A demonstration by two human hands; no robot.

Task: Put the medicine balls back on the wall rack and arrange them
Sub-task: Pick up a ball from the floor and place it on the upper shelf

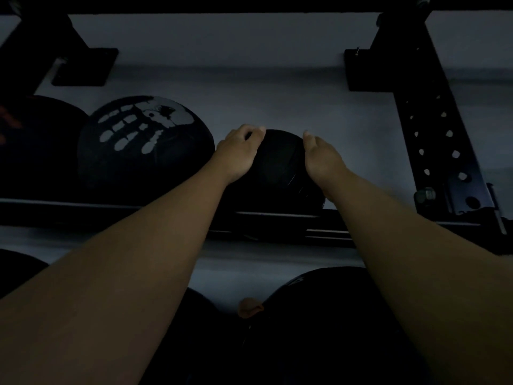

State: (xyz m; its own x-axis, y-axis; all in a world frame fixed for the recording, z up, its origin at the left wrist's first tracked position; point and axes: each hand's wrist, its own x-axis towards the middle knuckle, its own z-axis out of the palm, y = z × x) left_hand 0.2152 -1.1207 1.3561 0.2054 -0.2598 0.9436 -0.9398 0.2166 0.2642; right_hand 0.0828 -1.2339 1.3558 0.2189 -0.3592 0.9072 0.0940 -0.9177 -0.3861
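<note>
A small black medicine ball (280, 168) sits on the upper rail of the black wall rack (83, 209). My left hand (238, 152) grips its left side with fingers curled over the top. On the ball's right side lies my right hand (319, 154), thumb up. To the left on the same rail rests a bigger black ball with a white handprint (144, 145), and beyond it another dark ball with orange marks (33, 140). The scene is very dim.
A perforated black upright (435, 140) with a bolt stands at the right. Black wall brackets (86, 65) sit above. On the lower tier lie more dark balls (327, 323), and one at the left edge (16, 268). Grey wall (222, 65) lies behind.
</note>
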